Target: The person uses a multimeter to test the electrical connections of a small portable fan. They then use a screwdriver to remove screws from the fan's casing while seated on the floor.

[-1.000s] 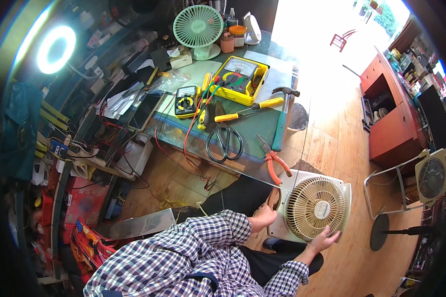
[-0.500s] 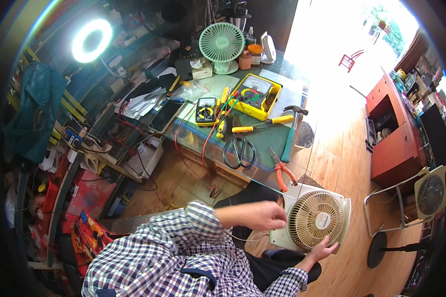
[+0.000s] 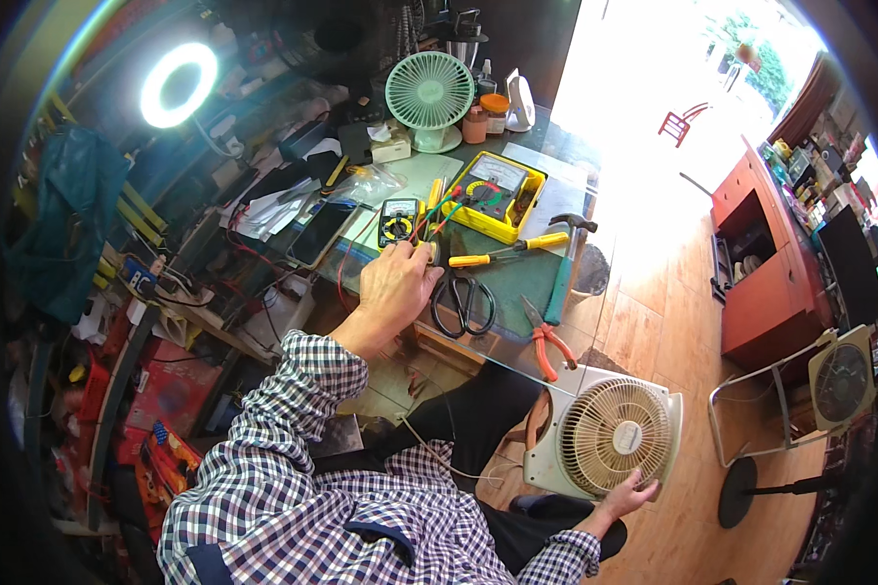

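Observation:
My left hand [image 3: 397,288] is over the near edge of the bench, its fingers bent down onto a yellow-and-black handled tool [image 3: 431,251], mostly hidden by them. Beside the fingertips is a small black-and-yellow multimeter [image 3: 398,222]. My right hand [image 3: 630,495] grips the lower edge of a cream box fan [image 3: 617,434], which leans by my legs with its round grille up. Thumb and fingers hold the rim there. Near the left hand lie black-handled scissors [image 3: 462,305]; orange-handled pliers [image 3: 548,346] lie at the bench corner just above the fan.
On the bench are an analog multimeter in a yellow case [image 3: 498,195], a yellow screwdriver [image 3: 507,250], a green-handled hammer [image 3: 565,273] and a phone [image 3: 322,234]. A green desk fan [image 3: 429,102] stands behind. Cluttered shelves line the left; a red cabinet [image 3: 766,258] is at right.
My left hand has moved from beside the box fan up and left to the bench, onto the yellow-and-black tool. My right hand still holds the fan.

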The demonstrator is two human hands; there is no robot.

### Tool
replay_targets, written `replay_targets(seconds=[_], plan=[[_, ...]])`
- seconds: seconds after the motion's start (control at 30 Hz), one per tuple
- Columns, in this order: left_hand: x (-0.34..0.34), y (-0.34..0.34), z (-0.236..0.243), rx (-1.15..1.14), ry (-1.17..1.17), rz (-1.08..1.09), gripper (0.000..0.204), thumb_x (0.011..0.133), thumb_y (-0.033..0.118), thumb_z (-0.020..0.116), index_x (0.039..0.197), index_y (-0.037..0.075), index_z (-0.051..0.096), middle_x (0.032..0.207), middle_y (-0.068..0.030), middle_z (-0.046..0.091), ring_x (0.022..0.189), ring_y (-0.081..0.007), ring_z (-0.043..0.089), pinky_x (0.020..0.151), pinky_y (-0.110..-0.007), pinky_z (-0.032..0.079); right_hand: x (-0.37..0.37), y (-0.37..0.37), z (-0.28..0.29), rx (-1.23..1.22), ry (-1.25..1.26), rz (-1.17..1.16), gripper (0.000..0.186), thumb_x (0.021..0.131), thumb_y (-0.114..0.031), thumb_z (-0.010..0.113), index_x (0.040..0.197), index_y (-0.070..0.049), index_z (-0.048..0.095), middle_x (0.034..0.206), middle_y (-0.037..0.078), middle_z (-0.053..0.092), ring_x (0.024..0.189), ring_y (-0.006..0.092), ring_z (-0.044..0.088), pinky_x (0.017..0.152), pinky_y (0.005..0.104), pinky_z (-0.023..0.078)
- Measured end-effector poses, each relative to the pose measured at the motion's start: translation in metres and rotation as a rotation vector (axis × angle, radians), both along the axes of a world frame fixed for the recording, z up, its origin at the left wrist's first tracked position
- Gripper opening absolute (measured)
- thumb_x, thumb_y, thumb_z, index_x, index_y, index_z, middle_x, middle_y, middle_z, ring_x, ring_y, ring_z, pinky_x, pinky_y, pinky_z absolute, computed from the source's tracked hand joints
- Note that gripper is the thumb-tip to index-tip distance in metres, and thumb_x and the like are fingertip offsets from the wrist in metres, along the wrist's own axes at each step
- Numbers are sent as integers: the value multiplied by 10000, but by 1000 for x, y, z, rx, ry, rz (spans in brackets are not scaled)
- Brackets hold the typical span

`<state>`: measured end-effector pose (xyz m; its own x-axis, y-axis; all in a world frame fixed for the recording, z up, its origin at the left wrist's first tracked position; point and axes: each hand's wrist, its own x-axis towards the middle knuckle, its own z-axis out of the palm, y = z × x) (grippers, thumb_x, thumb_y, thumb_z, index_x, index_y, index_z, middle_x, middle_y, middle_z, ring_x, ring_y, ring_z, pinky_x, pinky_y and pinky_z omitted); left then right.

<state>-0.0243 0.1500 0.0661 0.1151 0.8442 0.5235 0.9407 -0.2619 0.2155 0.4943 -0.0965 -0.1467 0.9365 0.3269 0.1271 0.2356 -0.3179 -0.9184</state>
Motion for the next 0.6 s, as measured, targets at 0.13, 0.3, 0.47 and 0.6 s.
replay_targets(seconds=[0.13, 0.3, 0.47, 0.6], plan=[[5, 16, -12, 20, 89, 45, 343, 942, 323, 802, 1123, 42, 722, 906, -121, 716, 896, -336, 721, 759, -474, 593, 7, -2, -6, -31, -35, -6, 699, 1049, -234, 704, 1598, 105, 434, 1534, 294, 588, 1372, 392, 625, 1138, 439, 531], [5, 21, -11, 20, 154, 81, 311, 966, 318, 776, 1010, 16, 716, 919, -140, 744, 886, -344, 737, 749, -471, 615, 6, -5, -10, -62, -28, -5, 682, 1060, -241, 697, 1594, 98, 442, 1533, 286, 592, 1363, 391, 627, 1137, 445, 527], [6, 19, -1, -90, 177, 165, 291, 990, 312, 756, 967, 25, 708, 866, -167, 766, 803, -356, 765, 688, -479, 619, 2, -5, -3, -30, 10, 3, 648, 1067, -223, 693, 1585, 87, 455, 1511, 269, 611, 1317, 377, 655, 1116, 445, 538], [6, -3, 20, -46, 112, 170, 263, 1005, 280, 738, 1030, 24, 685, 840, -174, 769, 732, -367, 766, 641, -480, 605, 1, -4, -2, 22, 57, -11, 641, 1068, -209, 697, 1590, 74, 454, 1509, 255, 612, 1308, 359, 660, 1090, 429, 555]])
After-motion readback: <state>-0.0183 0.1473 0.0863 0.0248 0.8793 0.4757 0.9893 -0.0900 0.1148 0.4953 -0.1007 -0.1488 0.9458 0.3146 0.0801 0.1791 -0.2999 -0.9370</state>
